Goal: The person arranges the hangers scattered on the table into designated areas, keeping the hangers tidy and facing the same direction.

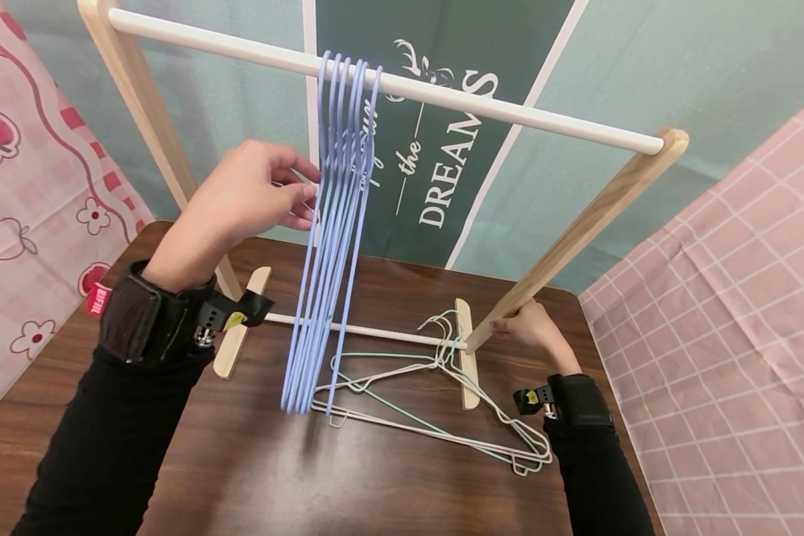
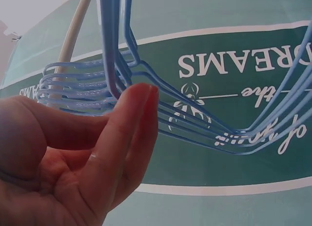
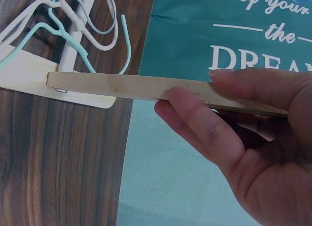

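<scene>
Several blue hangers (image 1: 328, 246) hang bunched side by side from the white top rail (image 1: 455, 89) of a wooden garment rack. My left hand (image 1: 254, 186) is at their left side, fingers bent loosely and fingertips right at the outermost hanger. In the left wrist view, the fingers (image 2: 131, 123) overlap the blue wires just below the necks. Low on the rack's right wooden post (image 1: 576, 231), my right hand (image 1: 525, 327) grips the wood. The right wrist view shows the thumb on one face of the post (image 3: 131, 84) and fingers on the other.
White and mint-green hangers (image 1: 435, 432) lie on the dark wooden table (image 1: 241, 461), their hooks near the rack's right foot (image 1: 467, 380). The left foot (image 1: 231, 350) stands below my left wrist. Patterned cloths (image 1: 730, 335) enclose the table's sides; a lettered green cloth (image 1: 402, 223) hangs behind.
</scene>
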A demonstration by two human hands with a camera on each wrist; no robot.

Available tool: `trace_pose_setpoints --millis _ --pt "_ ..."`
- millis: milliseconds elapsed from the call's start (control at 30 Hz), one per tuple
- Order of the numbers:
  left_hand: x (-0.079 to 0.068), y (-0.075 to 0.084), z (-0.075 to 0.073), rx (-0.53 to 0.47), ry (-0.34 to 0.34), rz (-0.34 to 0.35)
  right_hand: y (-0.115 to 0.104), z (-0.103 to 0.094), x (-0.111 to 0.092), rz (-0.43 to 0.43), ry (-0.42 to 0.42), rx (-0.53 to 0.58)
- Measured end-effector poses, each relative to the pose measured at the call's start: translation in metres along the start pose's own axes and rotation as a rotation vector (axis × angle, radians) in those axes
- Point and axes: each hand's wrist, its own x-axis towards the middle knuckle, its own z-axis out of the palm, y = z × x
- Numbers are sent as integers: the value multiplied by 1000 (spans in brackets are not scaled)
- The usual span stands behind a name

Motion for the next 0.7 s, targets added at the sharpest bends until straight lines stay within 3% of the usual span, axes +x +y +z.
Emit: trace_pose_setpoints --millis 333,700 --pt "-7 -17 -3 6 -40 -40 -1 2 0 17 7 33" --pt "-9 -57 -6 -12 -98 -101 -2 1 -1 7 7 18"
